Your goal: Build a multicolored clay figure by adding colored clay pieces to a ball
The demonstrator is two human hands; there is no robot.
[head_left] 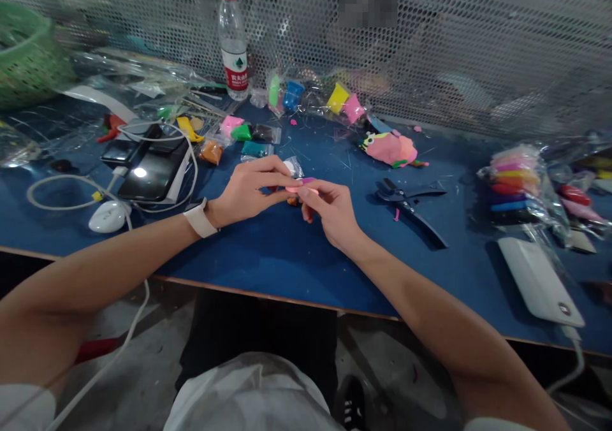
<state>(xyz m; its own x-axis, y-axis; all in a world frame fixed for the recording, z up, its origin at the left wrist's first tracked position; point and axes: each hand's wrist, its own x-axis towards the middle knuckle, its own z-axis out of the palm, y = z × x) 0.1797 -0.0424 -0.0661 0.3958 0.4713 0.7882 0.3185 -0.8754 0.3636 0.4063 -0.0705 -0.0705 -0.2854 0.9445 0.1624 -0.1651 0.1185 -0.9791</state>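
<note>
My left hand (255, 187) and my right hand (332, 211) meet over the blue table, fingertips pinched on a small piece of pink modelling clay (300, 189). Fingers cover much of the piece, so its full shape is hidden. Just behind the fingertips a bit of purple (308, 180) shows; I cannot tell whether it is joined to the pink. Beyond my right hand lies a pink clay figure (389, 148) with round white eyes and green and yellow parts. Black-handled pliers or cutters (411, 204) rest to the right of that hand.
Small clay packets (241, 131) are scattered behind my left hand. A water bottle (233, 42) stands against the perforated metal panel (296, 23). Left are a phone (153, 173), looped white cable and a green basket (29, 55); right, bagged clay (514, 185) and a white power bank (540, 281).
</note>
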